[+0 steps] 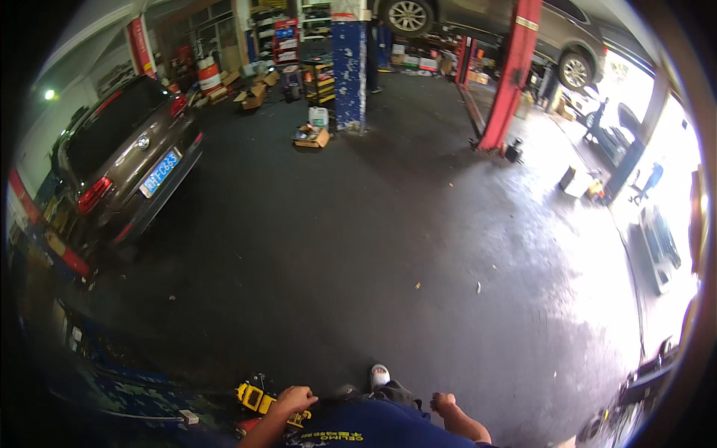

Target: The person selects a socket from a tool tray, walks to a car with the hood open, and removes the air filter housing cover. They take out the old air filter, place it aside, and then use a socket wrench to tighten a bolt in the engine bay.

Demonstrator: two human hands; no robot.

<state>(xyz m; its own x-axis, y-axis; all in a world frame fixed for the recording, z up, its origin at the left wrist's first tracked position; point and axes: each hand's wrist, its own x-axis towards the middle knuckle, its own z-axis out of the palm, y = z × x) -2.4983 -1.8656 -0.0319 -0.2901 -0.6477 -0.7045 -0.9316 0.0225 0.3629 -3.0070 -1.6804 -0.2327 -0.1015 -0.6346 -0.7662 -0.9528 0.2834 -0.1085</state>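
Low in the view, my left hand (298, 398) hangs beside my body with its fingers curled in; nothing shows in it. Just beyond it lies a yellow piece of equipment (255, 398) with dark and red parts, partly hidden by my forearm; I cannot tell if it is a jack. On the other side, my right hand (444, 404) is closed in a loose fist. A small dark spot shows at its fingers, too small to name. Between the hands are my dark blue shirt (373, 422) and one white-tipped shoe (379, 373) on the dark floor.
A brown car (131, 149) stands at the left. A blue, paint-chipped pillar (349, 75) rises ahead, with an open cardboard box (311, 137) at its foot. Farther right, a red lift post (509, 82) stands by a raised car (478, 22). Bright daylight enters at the right.
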